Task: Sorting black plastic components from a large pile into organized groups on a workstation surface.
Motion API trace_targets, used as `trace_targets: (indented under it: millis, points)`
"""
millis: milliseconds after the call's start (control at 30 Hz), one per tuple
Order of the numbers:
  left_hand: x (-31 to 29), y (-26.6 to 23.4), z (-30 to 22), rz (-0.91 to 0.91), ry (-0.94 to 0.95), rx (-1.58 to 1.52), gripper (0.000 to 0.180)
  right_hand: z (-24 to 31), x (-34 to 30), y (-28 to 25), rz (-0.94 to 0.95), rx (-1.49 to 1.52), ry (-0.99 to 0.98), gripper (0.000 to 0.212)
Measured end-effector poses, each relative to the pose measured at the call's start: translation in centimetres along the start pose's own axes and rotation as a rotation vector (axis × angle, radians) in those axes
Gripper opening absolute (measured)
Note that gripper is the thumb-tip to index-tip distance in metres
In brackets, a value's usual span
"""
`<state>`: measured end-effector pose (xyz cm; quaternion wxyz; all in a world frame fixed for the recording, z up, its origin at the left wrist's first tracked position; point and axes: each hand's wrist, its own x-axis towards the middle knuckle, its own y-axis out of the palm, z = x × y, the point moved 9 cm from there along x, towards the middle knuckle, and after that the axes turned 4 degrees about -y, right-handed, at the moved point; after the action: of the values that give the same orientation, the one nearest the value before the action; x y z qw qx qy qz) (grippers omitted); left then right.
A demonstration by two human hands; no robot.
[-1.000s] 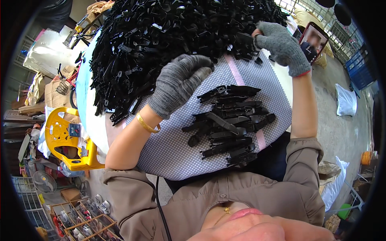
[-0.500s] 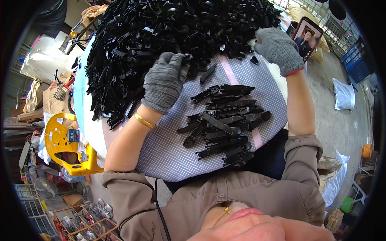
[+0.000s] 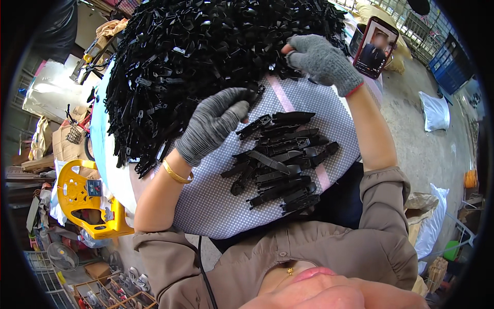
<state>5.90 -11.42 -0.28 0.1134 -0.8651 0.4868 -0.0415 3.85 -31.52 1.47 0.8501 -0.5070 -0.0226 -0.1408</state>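
Observation:
A large heap of small black plastic parts (image 3: 190, 67) covers the far side of a cloth-covered table. My left hand (image 3: 213, 123), in a striped grey glove, is closed at the heap's near edge. A black plastic part (image 3: 260, 91) shows at its fingertips, mostly hidden by the glove. My right hand (image 3: 324, 62), in a plain grey glove with bare thumb tip, is at the heap's right edge with fingers curled. What it holds, if anything, cannot be made out. Nearer me, several black plastic parts (image 3: 280, 167) lie in a rough stack, mostly side by side, some crossing.
A phone (image 3: 375, 47) showing a video stands at the table's far right. White dotted cloth (image 3: 206, 206) with a pink stripe covers the near tabletop. A yellow plastic chair (image 3: 85, 198) stands to the left. On the floor at right lies a white bag (image 3: 435, 112).
My left hand has moved right and slightly nearer, to where a loose part lay on the cloth. My right hand has shifted left along the heap. The view has shifted a little.

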Motion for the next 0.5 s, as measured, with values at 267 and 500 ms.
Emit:
trace_targets:
  millis: [267,500]
  points:
    - [-0.1,0.6,-0.1,-0.069,0.11,0.265,0.03,7.8,-2.9,3.2,0.208,0.727,-0.232,0.024]
    - [-0.1,0.3,-0.3,-0.08,0.056,0.129,0.027,6.5,-2.5,3.3,0.202,0.658,-0.237,0.022]
